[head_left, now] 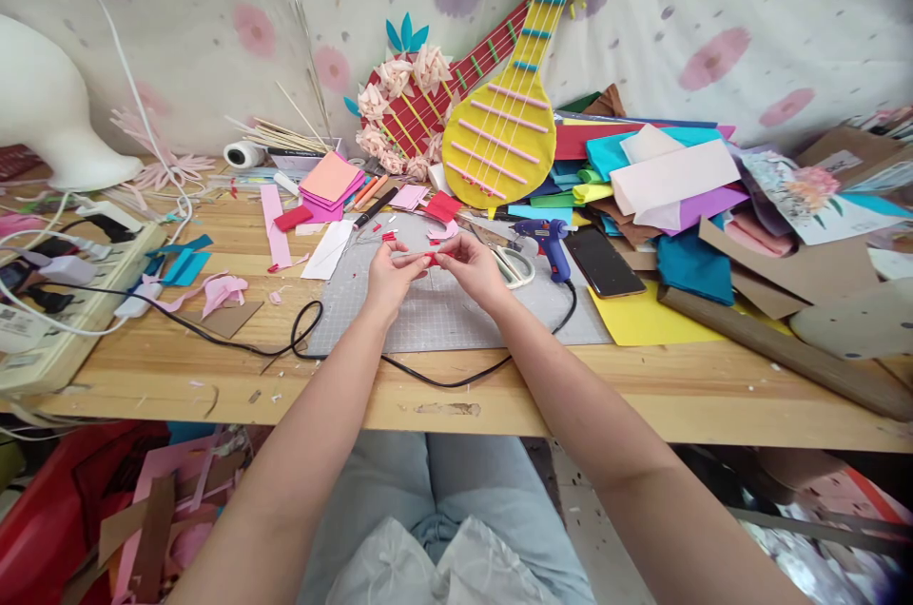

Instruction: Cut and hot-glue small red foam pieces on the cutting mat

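Above the grey cutting mat [428, 324], my left hand [392, 277] and my right hand [474, 269] meet, fingertips pinched on a small red strip [430, 258] that looks like felt or paper. Fingers cover most of it, so its full shape is hidden. Just beyond lie a red square piece [442, 206] and a pink curved scrap [443, 231]. Beside my right hand rest white-handled scissors [519, 270]. A blue glue gun [546, 243] stands to the right of them, its black cord running along the mat's front edge.
A yellow paper lute [502, 137] and a red flower-trimmed one [420, 115] lean at the back. A phone [604, 262] and piled coloured sheets [674, 177] fill the right side. At left are a power strip [78, 310], pink scraps [223, 291] and sticky notes [330, 179].
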